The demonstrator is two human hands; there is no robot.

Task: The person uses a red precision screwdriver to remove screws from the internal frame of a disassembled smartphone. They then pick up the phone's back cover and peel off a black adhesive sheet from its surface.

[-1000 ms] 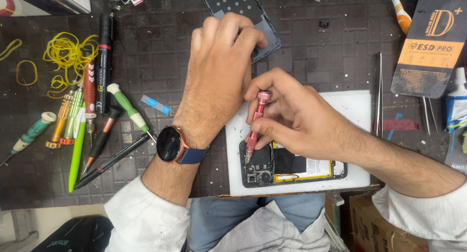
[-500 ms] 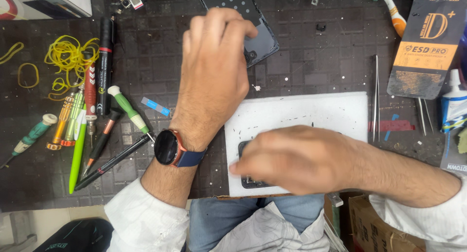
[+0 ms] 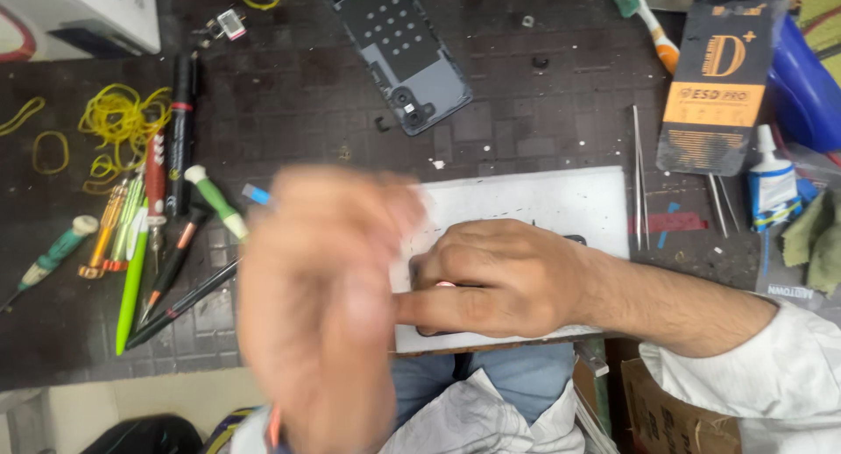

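My right hand [image 3: 499, 279] lies knuckles-up over a dark opened phone [image 3: 575, 239] on a white board [image 3: 526, 200]. It hides nearly all of the phone, and its index finger points left. A small pink bit of the red screwdriver [image 3: 445, 285] shows under its fingers. My left hand [image 3: 324, 305] is raised close to the camera and badly blurred, left of the board. Its fingers look curled, and I cannot tell if it holds anything. A grey phone back cover [image 3: 403, 51] lies inside-up at the top centre, with neither hand on it.
Screwdrivers, a green pen [image 3: 131, 279] and a black marker [image 3: 181, 138] lie in a row at left beside yellow rubber bands [image 3: 123, 121]. Tweezers [image 3: 639, 173], an orange-and-black box [image 3: 718, 86], a glue bottle [image 3: 771, 182] and a blue container [image 3: 806, 77] sit at right.
My left hand has lifted off the back cover and swung down toward the camera. My right hand lowered from holding the screwdriver upright to lying over the phone.
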